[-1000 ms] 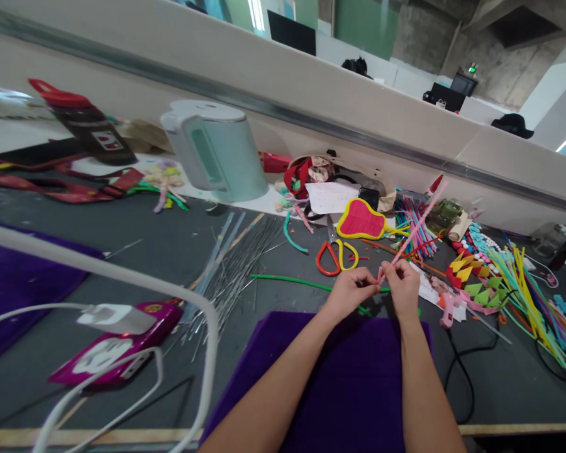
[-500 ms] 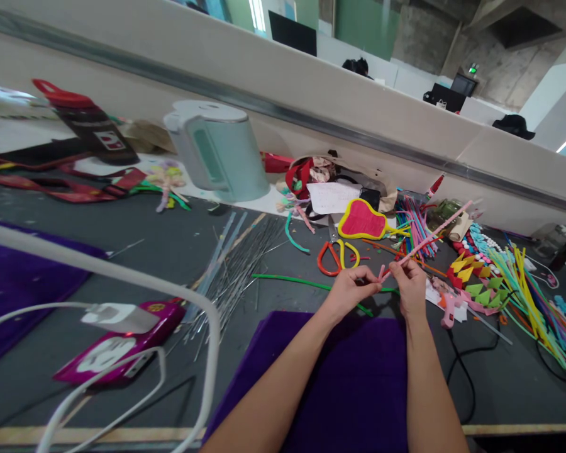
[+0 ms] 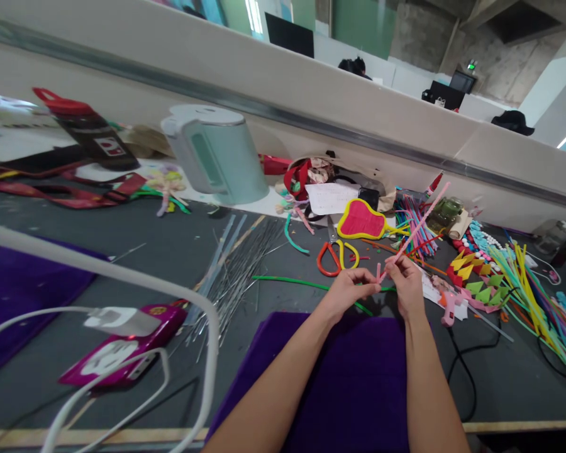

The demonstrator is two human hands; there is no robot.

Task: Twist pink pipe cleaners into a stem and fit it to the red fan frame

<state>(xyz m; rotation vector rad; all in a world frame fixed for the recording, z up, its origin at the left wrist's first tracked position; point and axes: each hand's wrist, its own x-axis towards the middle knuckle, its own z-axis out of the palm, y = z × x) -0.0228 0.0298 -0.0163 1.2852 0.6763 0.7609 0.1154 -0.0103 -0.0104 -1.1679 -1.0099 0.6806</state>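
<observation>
A pink pipe cleaner (image 3: 421, 221) is pinched between both my hands, its long end rising up and to the right. Its short end bends upward beside the fingertips of my left hand (image 3: 351, 290), which is closed on it. My right hand (image 3: 405, 280) grips it a little further along. A red pipe cleaner (image 3: 427, 244) shows by my right fingers; whether it is held I cannot tell. Below the hands lies a purple cloth (image 3: 353, 377). Behind my left hand are scissors (image 3: 330, 259) with red and yellow handles, and a green pipe cleaner (image 3: 287, 280).
Loose grey wires (image 3: 240, 270) lie left of centre, near a magenta power bank (image 3: 122, 352) with white cables. A kettle (image 3: 226, 154) and a bottle (image 3: 92, 135) stand behind. To the right are a pink glue gun (image 3: 448, 307) and bundled colored pipe cleaners (image 3: 528, 283).
The pink pipe cleaner's long end has swung upward and left, now standing steeper. My right hand has turned slightly and shifted left, while the left hand stays nearly in place.
</observation>
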